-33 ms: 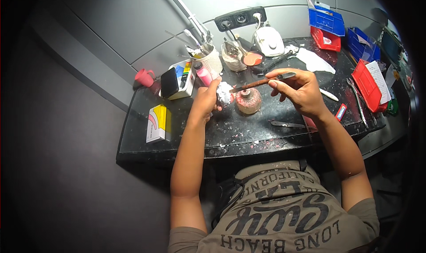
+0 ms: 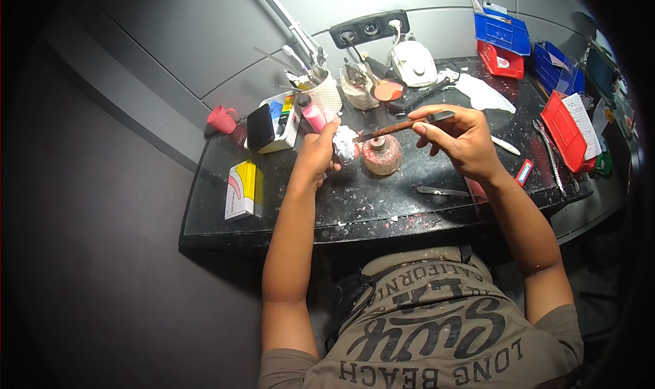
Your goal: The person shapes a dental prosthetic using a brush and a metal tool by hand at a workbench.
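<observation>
Your left hand (image 2: 315, 155) is closed around a small white plaster piece (image 2: 344, 143), which sticks out of the fist toward the right, just above the black worktable (image 2: 286, 205). Your right hand (image 2: 462, 138) pinches a thin brown-handled hand tool (image 2: 402, 125) between thumb and fingertips; the grip is narrow and sits at the rear end of the handle, and the tool runs to the left so that its tip arrives at the white piece — whether it really touches, I cannot tell. Directly under the tool stands a small round pinkish jar (image 2: 382, 154), just beside your left hand.

Around the hands the room is limited. Behind them are a white cup of tools (image 2: 326, 89), a pink tube (image 2: 312, 114) and a dark phone on a box (image 2: 260, 126). Near your right wrist lie a flat metal blade (image 2: 442, 192) and a small red object (image 2: 524, 172); further right is a red tray (image 2: 565, 126) close to the table's edge. The front strip of the table, between your forearms, holds only crumbs. A yellow-and-white carton (image 2: 243, 188) lies well apart at the left.
</observation>
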A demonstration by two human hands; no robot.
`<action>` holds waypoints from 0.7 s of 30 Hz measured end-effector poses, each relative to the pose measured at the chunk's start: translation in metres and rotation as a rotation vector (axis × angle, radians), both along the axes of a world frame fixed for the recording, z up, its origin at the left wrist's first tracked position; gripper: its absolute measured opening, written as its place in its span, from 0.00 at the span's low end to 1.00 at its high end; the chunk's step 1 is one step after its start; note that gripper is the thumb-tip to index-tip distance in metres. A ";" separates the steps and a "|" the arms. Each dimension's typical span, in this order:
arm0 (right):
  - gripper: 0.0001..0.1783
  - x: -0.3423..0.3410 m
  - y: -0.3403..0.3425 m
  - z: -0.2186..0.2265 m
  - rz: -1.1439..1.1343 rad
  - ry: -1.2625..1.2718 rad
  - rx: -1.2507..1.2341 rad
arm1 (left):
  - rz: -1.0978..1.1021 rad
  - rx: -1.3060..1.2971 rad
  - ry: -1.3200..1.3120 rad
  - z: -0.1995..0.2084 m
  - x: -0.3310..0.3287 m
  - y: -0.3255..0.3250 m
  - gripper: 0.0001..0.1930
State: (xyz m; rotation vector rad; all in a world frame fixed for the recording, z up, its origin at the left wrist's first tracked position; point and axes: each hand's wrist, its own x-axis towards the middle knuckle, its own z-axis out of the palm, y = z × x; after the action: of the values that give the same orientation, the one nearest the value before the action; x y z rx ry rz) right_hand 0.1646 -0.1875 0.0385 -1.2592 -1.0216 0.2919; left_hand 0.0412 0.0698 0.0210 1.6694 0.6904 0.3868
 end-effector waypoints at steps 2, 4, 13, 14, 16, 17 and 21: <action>0.12 0.000 0.000 0.001 -0.009 -0.002 0.003 | 0.001 0.005 0.002 0.001 -0.001 -0.001 0.28; 0.12 0.000 -0.001 0.001 -0.010 0.005 0.010 | 0.002 0.011 0.007 0.002 -0.001 -0.002 0.28; 0.11 -0.001 0.000 -0.001 -0.009 -0.054 0.014 | -0.011 0.017 0.009 -0.003 0.000 0.004 0.28; 0.11 -0.001 0.000 -0.001 -0.010 -0.053 0.013 | -0.012 0.016 0.010 -0.002 0.000 0.003 0.28; 0.11 -0.001 0.000 -0.001 -0.033 -0.015 0.023 | -0.006 0.026 0.046 0.000 0.000 0.001 0.28; 0.11 -0.001 0.000 0.000 -0.033 -0.015 0.023 | -0.006 0.026 0.046 0.000 0.000 0.001 0.28; 0.11 0.000 -0.001 -0.001 -0.023 -0.054 0.003 | -0.029 0.004 0.042 0.001 -0.001 0.001 0.28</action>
State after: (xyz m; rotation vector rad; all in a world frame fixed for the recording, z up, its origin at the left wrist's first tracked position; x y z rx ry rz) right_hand 0.1643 -0.1886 0.0376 -1.2816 -1.0525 0.2396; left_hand 0.0404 0.0708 0.0215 1.6936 0.6956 0.3338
